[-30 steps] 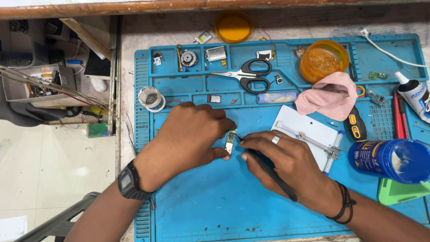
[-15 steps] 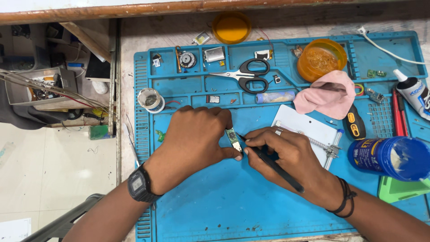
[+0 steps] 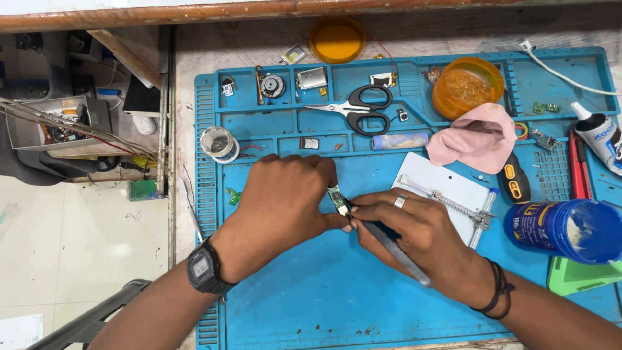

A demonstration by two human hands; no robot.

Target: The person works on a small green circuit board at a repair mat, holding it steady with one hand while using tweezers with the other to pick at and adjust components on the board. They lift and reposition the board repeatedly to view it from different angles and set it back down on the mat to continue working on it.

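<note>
My left hand (image 3: 285, 198), with a black watch on the wrist, pinches a small green circuit board (image 3: 337, 198) above the blue work mat (image 3: 304, 298). My right hand (image 3: 414, 240), wearing a ring and dark wrist bands, grips metal tweezers (image 3: 395, 249) like a pen. The tweezers' tip touches the board between the two hands. Most of the board is hidden by my fingers.
Black-handled scissors (image 3: 359, 109), an orange tub (image 3: 466, 84), a pink cloth (image 3: 476, 139), a white holder plate (image 3: 447, 194), a blue tub (image 3: 564, 230) and a glue bottle (image 3: 599, 133) lie on the mat. A small round tin (image 3: 218, 144) sits at left. The bench edge drops to the floor left.
Both hands have shifted slightly right and down on the mat, still together on the small board. The tweezers stay in the right hand.
</note>
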